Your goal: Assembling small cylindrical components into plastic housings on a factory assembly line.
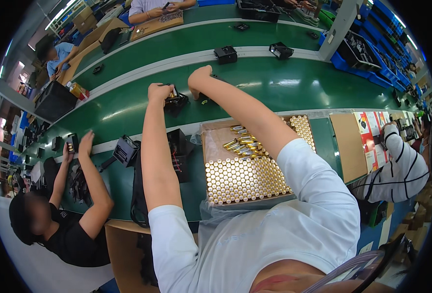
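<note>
Over the green conveyor belt [255, 93], my left hand [160, 92] grips a black plastic device [177, 101]. Gold and black batteries [172, 93] show in its open side. My right hand [200, 79] is a little to the right, bent down at the wrist with its fingers together. A dark thing [205, 101] with a yellow-green mark lies by those fingers, partly hidden by my forearm. I cannot make out what they hold. Under my right arm stands a carton [215, 141] of batteries, most upright in rows, with several loose ones [245, 144] lying on top.
Black devices [226, 54] sit along the belt's far rail. Left of the carton are an open black box [179, 156] and a black case [126, 150]. A co-worker [79, 215] at the left handles a device; a striped sleeve [396, 146] reaches over printed boxes [370, 141] at the right.
</note>
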The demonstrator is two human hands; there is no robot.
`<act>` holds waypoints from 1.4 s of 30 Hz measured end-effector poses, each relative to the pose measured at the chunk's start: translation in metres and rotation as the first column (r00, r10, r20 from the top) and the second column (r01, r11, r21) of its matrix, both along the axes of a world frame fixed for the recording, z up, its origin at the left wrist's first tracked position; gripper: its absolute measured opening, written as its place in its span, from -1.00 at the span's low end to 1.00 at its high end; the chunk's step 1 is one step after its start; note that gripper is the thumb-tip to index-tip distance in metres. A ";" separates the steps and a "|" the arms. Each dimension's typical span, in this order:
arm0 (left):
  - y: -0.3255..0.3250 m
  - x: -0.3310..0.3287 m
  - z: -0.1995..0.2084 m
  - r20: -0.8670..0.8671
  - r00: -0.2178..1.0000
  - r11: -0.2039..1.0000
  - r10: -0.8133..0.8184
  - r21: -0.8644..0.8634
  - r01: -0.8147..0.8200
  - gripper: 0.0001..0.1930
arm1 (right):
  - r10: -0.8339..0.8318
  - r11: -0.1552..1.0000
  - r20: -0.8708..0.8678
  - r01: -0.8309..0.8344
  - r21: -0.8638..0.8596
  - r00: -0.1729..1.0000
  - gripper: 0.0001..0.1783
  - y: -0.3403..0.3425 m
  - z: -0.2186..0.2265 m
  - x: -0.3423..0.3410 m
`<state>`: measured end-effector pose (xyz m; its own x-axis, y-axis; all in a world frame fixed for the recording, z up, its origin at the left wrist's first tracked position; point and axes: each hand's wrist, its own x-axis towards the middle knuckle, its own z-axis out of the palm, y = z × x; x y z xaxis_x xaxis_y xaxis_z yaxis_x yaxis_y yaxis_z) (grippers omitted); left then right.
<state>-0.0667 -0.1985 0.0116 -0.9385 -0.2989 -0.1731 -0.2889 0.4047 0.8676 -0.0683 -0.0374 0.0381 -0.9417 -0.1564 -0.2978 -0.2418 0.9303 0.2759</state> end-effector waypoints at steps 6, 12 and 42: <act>-0.043 -0.023 -0.024 0.105 0.977 0.968 -0.187 -0.149 0.202 -0.46 | 0.068 0.988 0.065 -0.059 -0.141 0.996 -0.40 0.009 0.009 0.002; 0.001 0.010 0.010 0.012 0.999 0.518 -0.045 -0.855 0.034 -0.49 | 0.106 0.549 -0.183 -0.211 -0.809 0.977 -0.33 0.093 0.004 0.019; 0.163 0.021 -0.015 -0.158 0.739 0.753 -0.655 -0.219 0.621 -0.62 | 0.453 0.571 -0.259 -0.500 -0.651 0.853 -0.65 0.124 -0.001 0.198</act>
<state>-0.0453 -0.0357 -0.0031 -0.9242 0.3790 0.0470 0.2655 0.5492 0.7924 0.1298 0.0870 0.0370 -0.6815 -0.7196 0.1329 -0.7123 0.6108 -0.3456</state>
